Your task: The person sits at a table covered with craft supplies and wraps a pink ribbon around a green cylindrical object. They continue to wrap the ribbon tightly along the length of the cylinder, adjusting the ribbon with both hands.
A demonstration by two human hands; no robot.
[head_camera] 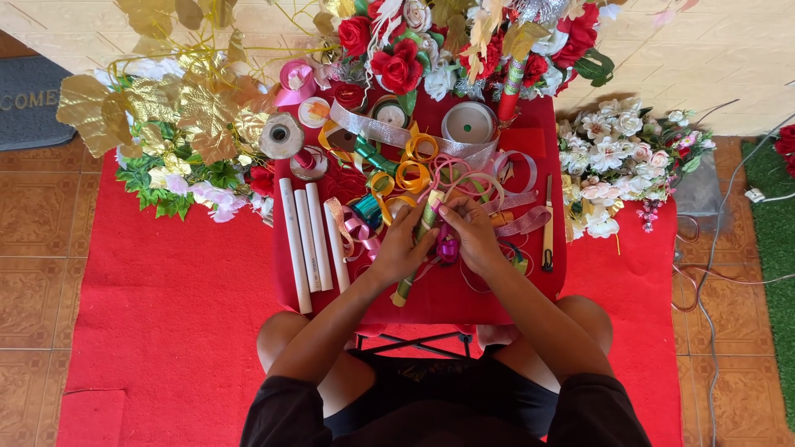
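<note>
Where the red table bears curled ribbons, we find the left hand and right hand both grasping a ribbon-wrapped stick, white tubes lying left of it.

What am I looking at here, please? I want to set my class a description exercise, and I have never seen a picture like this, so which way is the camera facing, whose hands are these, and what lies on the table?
There is one picture, taken by a camera worn on a seated person's head, looking down. The left hand and right hand are that person's own. Together they hold a ribbon-wrapped stick over a small red table. On the table lie three white tubes, curled ribbons, ribbon spools and a knife. Artificial flowers and gold leaves surround it, on a red mat.
</note>
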